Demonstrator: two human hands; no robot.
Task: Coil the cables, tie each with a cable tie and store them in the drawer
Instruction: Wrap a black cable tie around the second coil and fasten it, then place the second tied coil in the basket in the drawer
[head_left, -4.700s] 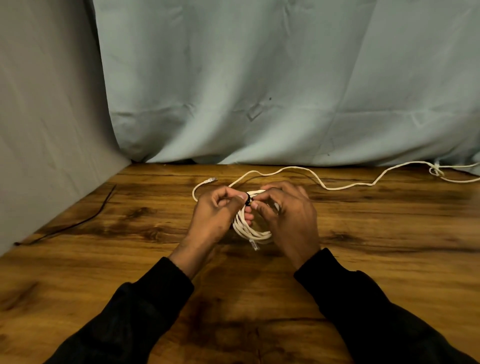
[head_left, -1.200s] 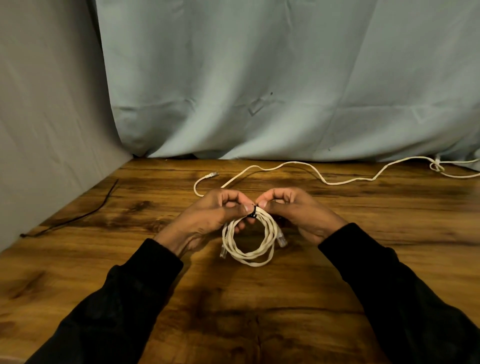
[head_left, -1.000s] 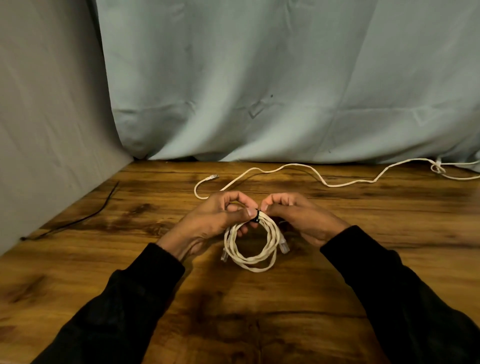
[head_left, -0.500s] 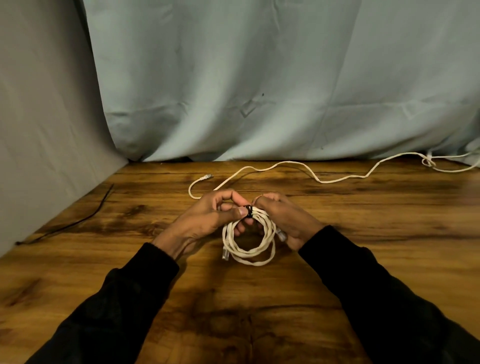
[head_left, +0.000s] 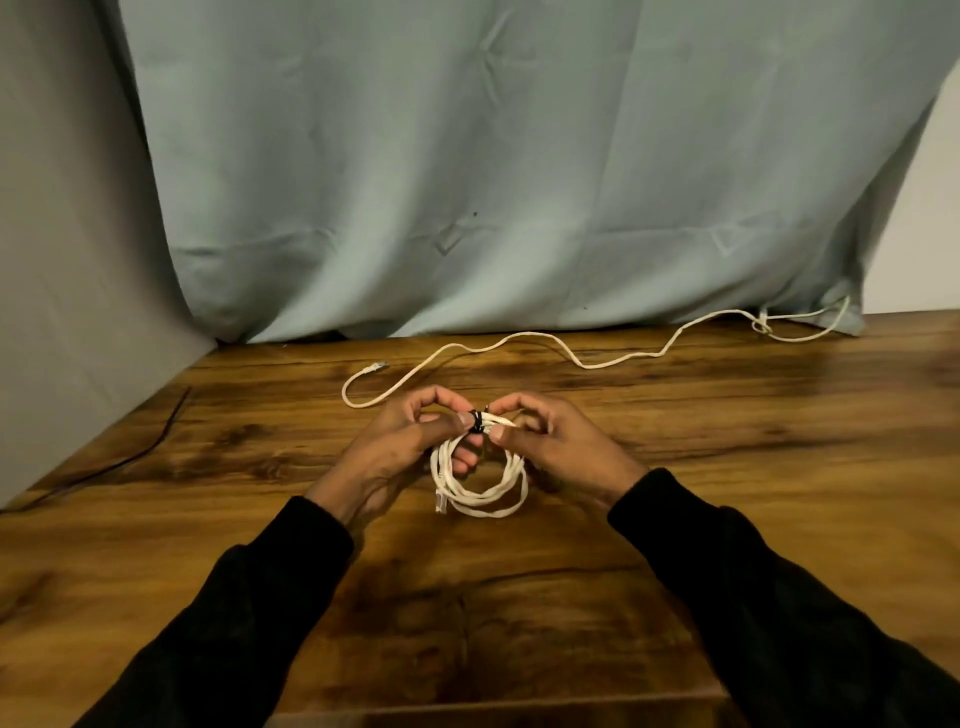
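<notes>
A white cable coil hangs between both hands just above the wooden table, a clear plug dangling at its lower left. A black cable tie is wrapped around the top of the coil. My left hand pinches the coil just left of the tie, with fingers through the loop. My right hand pinches the coil just right of the tie. A second white cable lies uncoiled along the back of the table. No drawer is in view.
A thin black cable tie or wire lies on the table at the far left by the grey wall. A pale blue cloth hangs behind the table. The table's front edge runs along the bottom of the view.
The hands and coil stay in almost the same place. The view has shifted slightly, and the right hand's fingers have moved a little on the coil beside the tie.
</notes>
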